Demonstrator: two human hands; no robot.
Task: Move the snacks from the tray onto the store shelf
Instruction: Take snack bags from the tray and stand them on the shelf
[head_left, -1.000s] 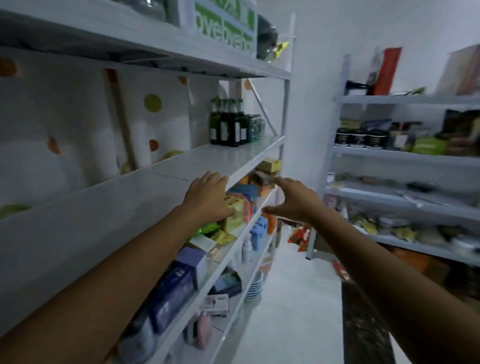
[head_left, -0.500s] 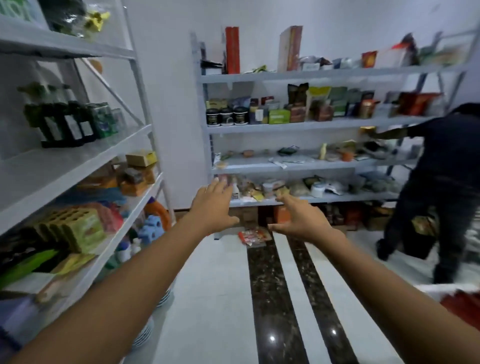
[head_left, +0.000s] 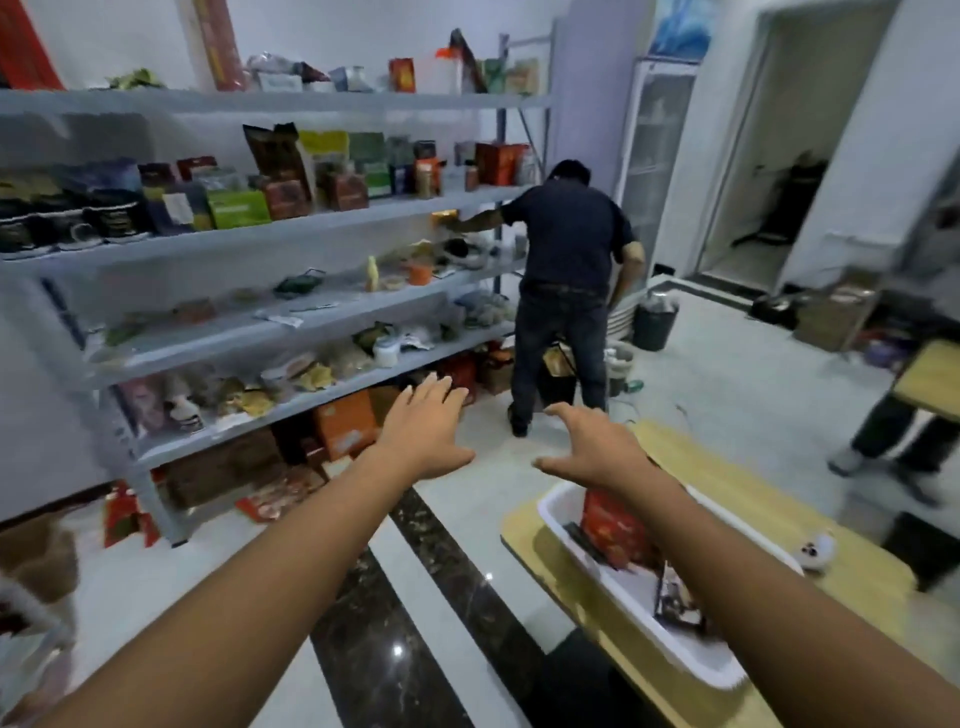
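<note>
A white tray sits on a low wooden table at the lower right. In it stand a red snack packet and a darker packet, partly hidden by my right forearm. My left hand is stretched forward over the floor with its fingers straight and nothing in it. My right hand hovers just above the tray's far end, fingers spread and loosely bent, holding nothing. The grey store shelf fills the left half of the view.
A person in dark clothes stands at the shelf's right end, reaching into it. Boxes and red packets lie on the floor under the shelf. Another person's legs show at the right. A white object lies on the table.
The view has swung right, away from the left-hand shelf to the far shelf and then the table with the tray. Both empty hands came off the shelf and now reach toward the tray.
</note>
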